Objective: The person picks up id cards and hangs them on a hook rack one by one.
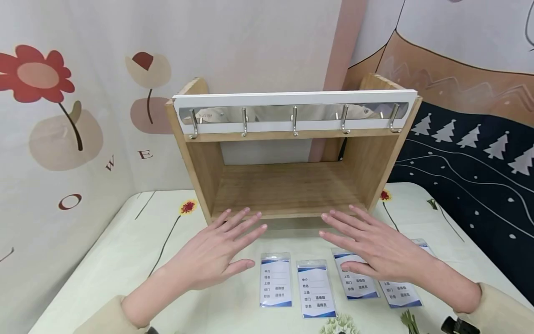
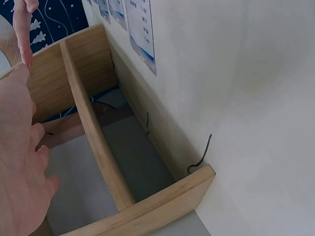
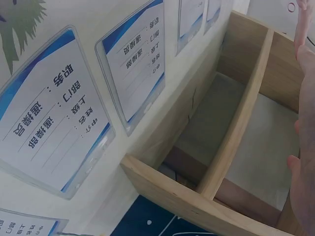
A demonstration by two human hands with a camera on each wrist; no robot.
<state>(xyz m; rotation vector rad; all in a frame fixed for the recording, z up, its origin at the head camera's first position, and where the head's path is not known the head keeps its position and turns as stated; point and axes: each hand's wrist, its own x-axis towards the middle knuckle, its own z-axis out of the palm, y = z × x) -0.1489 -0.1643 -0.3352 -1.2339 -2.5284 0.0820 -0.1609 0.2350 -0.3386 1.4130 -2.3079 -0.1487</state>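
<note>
Flower-printed worktop (image 1: 221,306); from the wooden shelf (image 1: 288,185), left hand (image 1: 214,255) at seven o'clock, right hand (image 1: 377,248) at five, both palm-down, fingers (image 1: 252,236) straight, spread.

Along the right edge, partly cut off, the right hand (image 3: 306,142) lies over the wooden rack (image 3: 237,128), whose middle bar runs slantwise between two end boards, while part of the left hand (image 3: 303,24) shows in the top corner. On the pale counter (image 3: 109,12) to the left, five badges (image 3: 54,118) in clear sleeves lie apart near the rack, the far two and the lowest cut off by the frame. A green print (image 3: 23,24) fills the upper-left corner, and dark blue cloth (image 3: 142,216) with white marks shows below the rack.
</note>
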